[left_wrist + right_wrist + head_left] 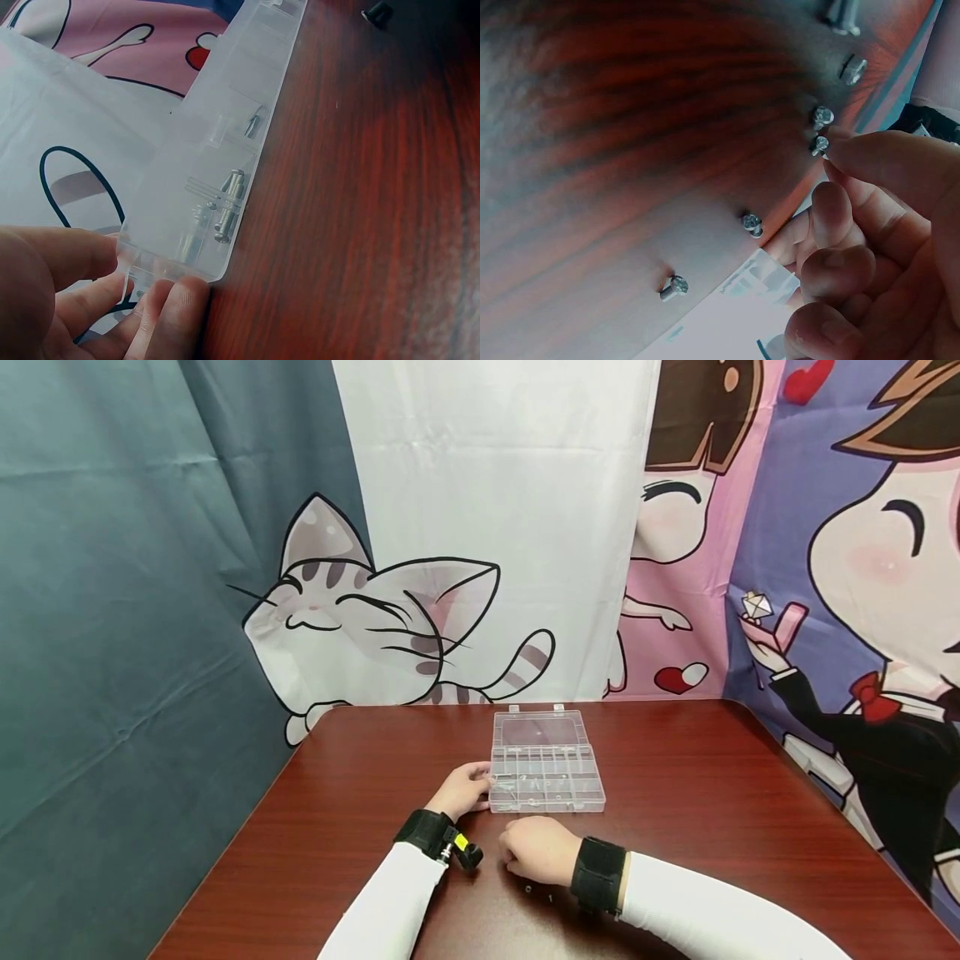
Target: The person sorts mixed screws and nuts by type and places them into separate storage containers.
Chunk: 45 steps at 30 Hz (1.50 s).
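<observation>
A clear plastic compartment box (547,781) lies on the table with its lid laid back. My left hand (461,791) grips its left end, the thumb (82,255) and fingers (180,307) around the corner in the left wrist view. Long metal screws (231,206) show through the box wall. In front of the box is my right hand (542,852), fingers curled. Its thumb and forefinger pinch a small screw (820,145) in the right wrist view. Close by on the table are a nut (853,70) and several loose screws (675,286).
The brown table (360,877) reaches back to a cartoon-printed curtain (495,527). The box's lid (542,728) lies behind its compartments. Small loose hardware (528,888) is scattered near the right wrist.
</observation>
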Each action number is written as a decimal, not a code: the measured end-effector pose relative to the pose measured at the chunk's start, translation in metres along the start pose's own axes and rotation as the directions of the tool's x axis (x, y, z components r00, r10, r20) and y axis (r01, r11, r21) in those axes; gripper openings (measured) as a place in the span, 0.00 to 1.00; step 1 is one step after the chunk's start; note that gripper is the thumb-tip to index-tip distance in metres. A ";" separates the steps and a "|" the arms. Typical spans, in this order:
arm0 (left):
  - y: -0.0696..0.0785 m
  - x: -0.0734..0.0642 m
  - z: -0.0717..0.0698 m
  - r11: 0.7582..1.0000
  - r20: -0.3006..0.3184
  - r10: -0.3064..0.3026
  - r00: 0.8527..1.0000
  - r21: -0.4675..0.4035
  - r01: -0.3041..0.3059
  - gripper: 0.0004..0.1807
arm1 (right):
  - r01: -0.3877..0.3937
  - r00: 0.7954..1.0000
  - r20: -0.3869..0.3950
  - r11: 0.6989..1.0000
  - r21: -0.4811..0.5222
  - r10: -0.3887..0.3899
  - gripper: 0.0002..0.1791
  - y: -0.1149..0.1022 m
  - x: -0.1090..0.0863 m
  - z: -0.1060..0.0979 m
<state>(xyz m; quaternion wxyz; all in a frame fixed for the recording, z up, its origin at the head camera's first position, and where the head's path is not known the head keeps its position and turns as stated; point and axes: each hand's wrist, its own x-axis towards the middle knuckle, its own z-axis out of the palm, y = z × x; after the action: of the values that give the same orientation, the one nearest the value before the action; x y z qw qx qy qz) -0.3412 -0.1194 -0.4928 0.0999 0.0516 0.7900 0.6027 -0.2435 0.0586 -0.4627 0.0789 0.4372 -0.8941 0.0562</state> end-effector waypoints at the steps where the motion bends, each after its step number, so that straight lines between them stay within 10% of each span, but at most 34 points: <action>1: 0.000 0.000 0.000 1.000 0.001 0.001 1.000 0.002 -0.001 0.25 | 0.001 1.000 0.000 1.000 0.009 -0.001 0.13 0.000 0.000 0.000; 15: -0.001 0.000 -0.001 1.000 -0.004 -0.008 1.000 -0.013 0.008 0.25 | -0.242 0.964 -0.031 0.917 0.317 0.265 0.09 0.037 -0.009 -0.022; 26: -0.001 0.001 -0.001 1.000 0.011 -0.011 1.000 0.005 0.011 0.25 | -0.484 0.842 -0.069 0.805 0.344 0.536 0.08 0.105 -0.023 -0.013; 45: 0.002 -0.001 -0.002 1.000 0.021 -0.026 0.999 -0.013 0.026 0.26 | -0.489 0.849 -0.056 0.821 0.294 0.525 0.09 0.111 -0.025 -0.010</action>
<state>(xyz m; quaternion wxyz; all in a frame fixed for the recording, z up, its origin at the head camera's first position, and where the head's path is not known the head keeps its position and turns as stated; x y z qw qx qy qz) -0.3406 -0.1212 -0.4904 0.1163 0.0471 0.7854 0.6062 -0.3152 0.1472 -0.4613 0.0612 0.1850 -0.9546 0.2254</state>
